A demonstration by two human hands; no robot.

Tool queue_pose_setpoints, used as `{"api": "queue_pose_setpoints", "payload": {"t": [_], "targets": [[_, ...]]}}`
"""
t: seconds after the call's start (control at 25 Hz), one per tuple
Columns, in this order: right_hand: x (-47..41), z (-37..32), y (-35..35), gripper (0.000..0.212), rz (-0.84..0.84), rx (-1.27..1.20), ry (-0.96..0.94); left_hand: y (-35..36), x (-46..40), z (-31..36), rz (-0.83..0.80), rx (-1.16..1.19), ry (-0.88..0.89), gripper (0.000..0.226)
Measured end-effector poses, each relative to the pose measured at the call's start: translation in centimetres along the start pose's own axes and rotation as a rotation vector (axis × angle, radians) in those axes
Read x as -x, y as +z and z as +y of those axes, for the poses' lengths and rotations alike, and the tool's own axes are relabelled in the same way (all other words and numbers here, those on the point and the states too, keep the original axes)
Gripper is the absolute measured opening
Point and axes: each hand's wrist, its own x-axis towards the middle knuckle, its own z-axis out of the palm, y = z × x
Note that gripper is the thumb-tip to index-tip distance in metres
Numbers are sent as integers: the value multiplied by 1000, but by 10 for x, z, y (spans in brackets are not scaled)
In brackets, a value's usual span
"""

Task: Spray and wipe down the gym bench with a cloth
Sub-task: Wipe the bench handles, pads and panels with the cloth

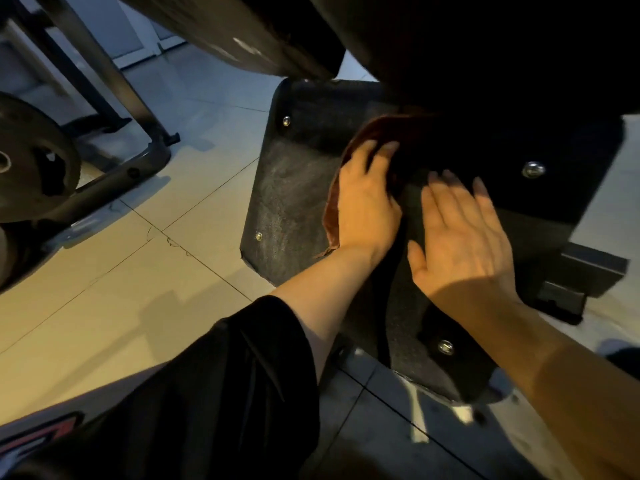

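A dark reddish-brown cloth [367, 133] lies bunched on the black base plate [287, 188] under the gym bench, whose dark padded part [249, 32] hangs overhead. My left hand [367, 199] presses down on the cloth, fingers curled over its folds. Just to its right, my right hand [464, 237] lies flat on the plate with straight, spread fingers and holds nothing. Deep shadow hides the cloth's far end. No spray bottle is in view.
Bolts [533, 169] stud the base plate. A black weight disc [31, 161] and a black metal frame leg [114, 84] stand at the left on the pale tiled floor [138, 271]. A black bracket foot [568, 299] juts out at the right.
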Motion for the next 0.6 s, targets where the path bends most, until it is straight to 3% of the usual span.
{"api": "queue_pose_setpoints", "payload": {"t": [0.08, 0.12, 0.24, 0.36, 0.4, 0.52, 0.56, 0.6], "targets": [[16, 21, -13, 64, 36, 19, 52, 7, -1, 20, 36, 63, -239, 55], [25, 32, -18, 58, 62, 18, 69, 12, 2, 33, 44, 55, -247, 54], [55, 62, -28, 51, 114, 3, 52, 23, 27, 72, -57, 8, 101, 51], [70, 73, -29, 54, 71, 32, 9, 25, 42, 60, -129, -67, 380, 57], [70, 72, -29, 56, 47, 35, 15, 23, 44, 49, -125, -83, 351, 59], [64, 60, -27, 65, -7, 43, 25, 15, 60, 36, -104, -84, -62, 60], [63, 56, -26, 68, -16, 42, 19, 15, 67, 40, -114, -81, -81, 60], [64, 51, -25, 68, -17, 33, 17, 15, 74, 45, -152, -70, 8, 61]]}}
